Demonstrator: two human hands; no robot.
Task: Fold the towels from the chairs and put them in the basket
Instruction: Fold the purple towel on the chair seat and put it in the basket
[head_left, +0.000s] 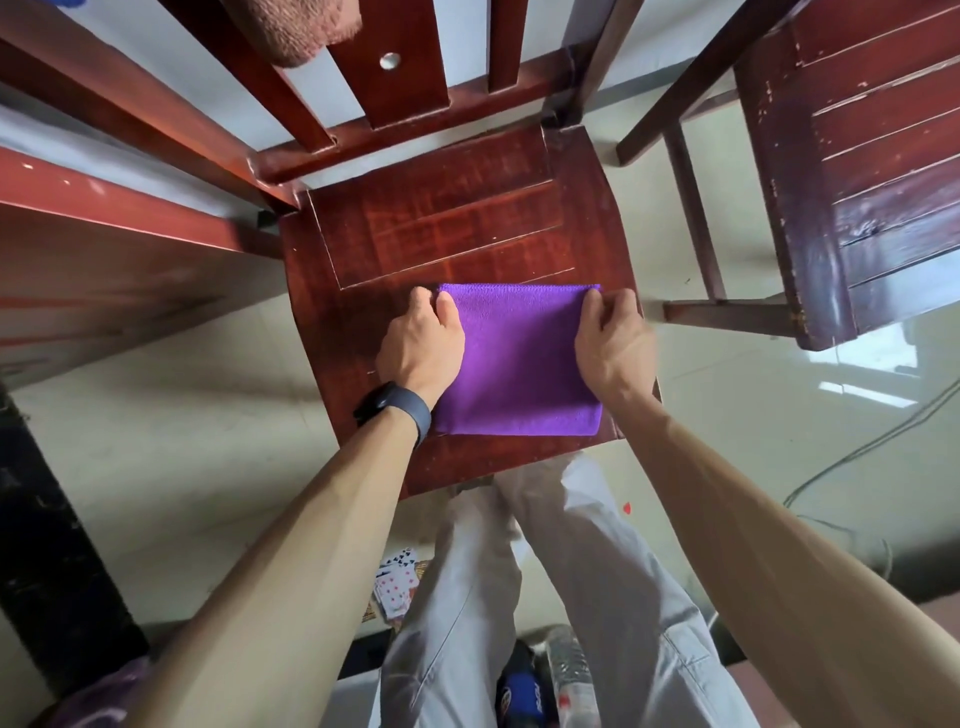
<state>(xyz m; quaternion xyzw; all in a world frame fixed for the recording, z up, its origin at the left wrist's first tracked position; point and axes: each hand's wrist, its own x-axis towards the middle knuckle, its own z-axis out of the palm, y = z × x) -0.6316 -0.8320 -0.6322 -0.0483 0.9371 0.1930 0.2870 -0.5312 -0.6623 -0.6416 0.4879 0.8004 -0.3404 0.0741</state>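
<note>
A purple towel (519, 358) lies folded into a flat rectangle on the front half of the red-brown wooden chair seat (441, 228). My left hand (423, 340) pinches the towel's far left corner, thumb on top of the cloth. My right hand (613, 338) pinches the far right corner in the same way. A pinkish-brown towel (296, 31) hangs over the chair's backrest at the top of the view. No basket is in view.
A second, darker wooden chair (857, 171) stands to the right. A red-brown wooden bench or table edge (104, 218) runs along the left. Playing cards (397, 582) and a plastic bottle (566, 670) lie on the tiled floor near my legs. A cable (872, 441) trails at right.
</note>
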